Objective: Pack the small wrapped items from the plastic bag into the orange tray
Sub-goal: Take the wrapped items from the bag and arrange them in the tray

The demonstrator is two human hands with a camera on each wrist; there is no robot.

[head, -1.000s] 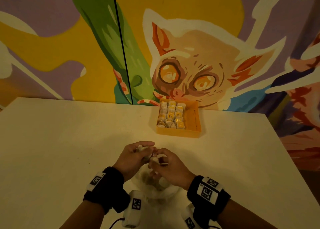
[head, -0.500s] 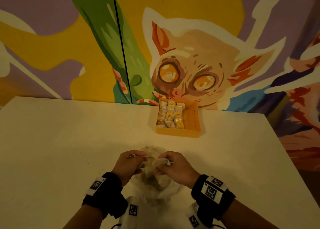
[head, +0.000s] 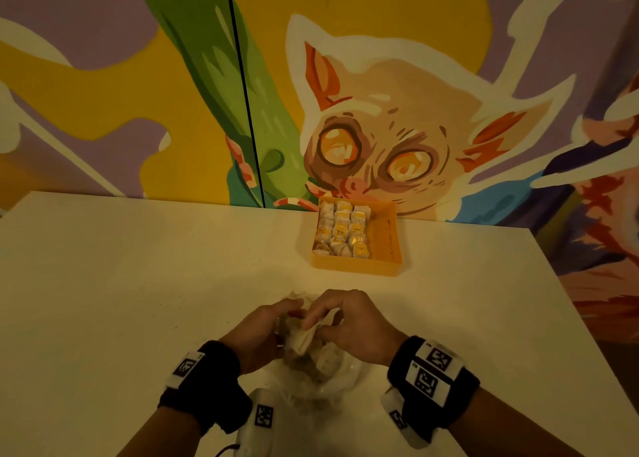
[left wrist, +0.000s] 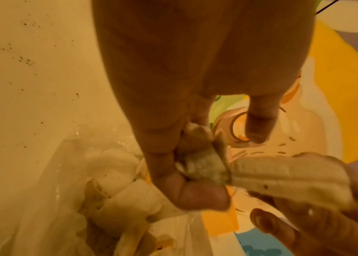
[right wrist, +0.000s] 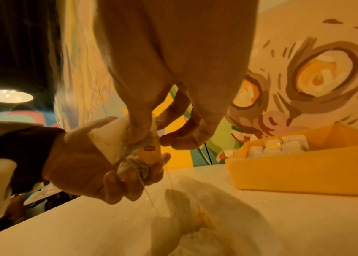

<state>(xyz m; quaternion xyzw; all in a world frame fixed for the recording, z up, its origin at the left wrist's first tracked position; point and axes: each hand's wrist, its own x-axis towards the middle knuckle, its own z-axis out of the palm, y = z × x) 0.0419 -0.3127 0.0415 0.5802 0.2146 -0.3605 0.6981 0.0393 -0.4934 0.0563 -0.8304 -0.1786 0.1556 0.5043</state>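
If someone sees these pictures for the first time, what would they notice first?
Probably the big-eyed cat mural on the wall behind the table. Next, the orange tray at the table's far edge, partly filled with rows of wrapped items. Nearest, the left hand and right hand pinch one wrapped item above the plastic bag.

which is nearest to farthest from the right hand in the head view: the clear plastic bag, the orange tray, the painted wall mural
1. The clear plastic bag, directly under the right hand, near the table's front edge.
2. The orange tray, beyond the hand, at the table's far edge.
3. The painted wall mural, behind the tray.
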